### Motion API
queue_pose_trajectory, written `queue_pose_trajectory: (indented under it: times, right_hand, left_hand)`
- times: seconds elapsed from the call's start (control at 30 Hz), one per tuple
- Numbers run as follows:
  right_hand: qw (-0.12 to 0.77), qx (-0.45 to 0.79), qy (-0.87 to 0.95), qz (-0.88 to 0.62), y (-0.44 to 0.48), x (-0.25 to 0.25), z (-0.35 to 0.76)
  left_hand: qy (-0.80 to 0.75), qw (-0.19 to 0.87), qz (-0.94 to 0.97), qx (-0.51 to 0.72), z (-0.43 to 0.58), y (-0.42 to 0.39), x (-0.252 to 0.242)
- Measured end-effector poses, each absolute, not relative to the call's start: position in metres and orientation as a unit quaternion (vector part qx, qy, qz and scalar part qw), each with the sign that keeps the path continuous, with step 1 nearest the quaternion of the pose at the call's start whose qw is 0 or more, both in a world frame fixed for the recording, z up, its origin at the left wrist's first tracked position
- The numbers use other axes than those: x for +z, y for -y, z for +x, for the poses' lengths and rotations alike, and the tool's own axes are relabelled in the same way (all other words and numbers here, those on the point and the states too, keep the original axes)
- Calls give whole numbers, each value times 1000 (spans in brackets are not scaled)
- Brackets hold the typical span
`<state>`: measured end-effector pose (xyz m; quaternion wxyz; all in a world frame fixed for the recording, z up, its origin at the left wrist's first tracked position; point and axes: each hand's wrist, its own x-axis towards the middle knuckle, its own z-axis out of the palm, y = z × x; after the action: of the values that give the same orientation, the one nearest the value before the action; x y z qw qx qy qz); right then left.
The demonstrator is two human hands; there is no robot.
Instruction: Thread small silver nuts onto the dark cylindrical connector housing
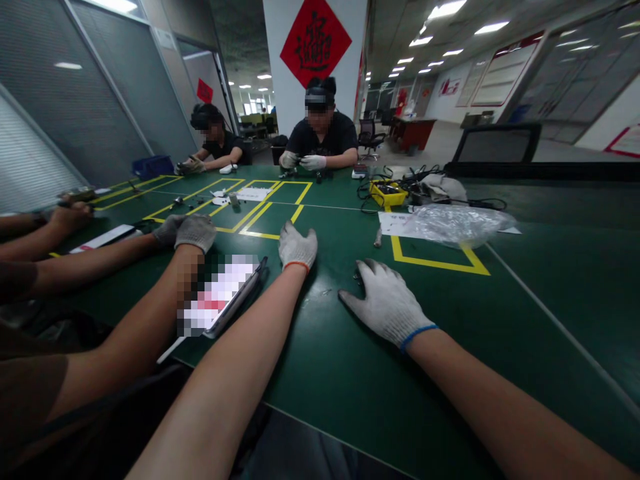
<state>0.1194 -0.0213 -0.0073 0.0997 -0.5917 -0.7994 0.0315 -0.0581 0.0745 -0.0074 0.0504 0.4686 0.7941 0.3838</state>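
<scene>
My left hand, in a white knit glove with an orange cuff, rests on the green table, thumb apart from the fingers and nothing visible in it. To its right, my right hand wears a similar glove with a blue cuff. Its thumb and fingers are spread, the fingertips over a small dark object that is mostly hidden. Left of my left forearm lies a phone with a lit, blurred screen. A small metal piece sits beyond my right hand.
Gloved hands of a neighbour are close on the left. Across the table sit a person and another person. A yellow bin, cables, a clear plastic bag and yellow tape outlines lie farther back.
</scene>
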Motion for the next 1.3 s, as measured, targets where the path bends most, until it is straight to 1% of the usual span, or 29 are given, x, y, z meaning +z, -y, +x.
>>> queue_pose_trajectory:
  times: [0.1, 0.23, 0.37, 0.63, 0.97, 1.3]
  right_hand:
    - [115, 35, 813, -570, 21, -8, 120]
    - [114, 41, 823, -554, 22, -7, 119]
    - [95, 18, 811, -577, 22, -6, 117]
    - [72, 34, 799, -596, 21, -6, 117]
    - [86, 11, 810, -580, 21, -8, 119]
    - [78, 25, 804, -589, 20, -8, 120]
  left_hand:
    - [-796, 70, 462, 384, -58, -72, -5]
    - [-791, 91, 477, 372, -56, -69, -2]
    - [-793, 91, 486, 356, -55, -68, -1]
    - [-786, 82, 507, 344, -55, -65, -2]
    - [-768, 99, 537, 334, -58, -66, -3]
    - [-763, 99, 557, 314, -59, -67, -4]
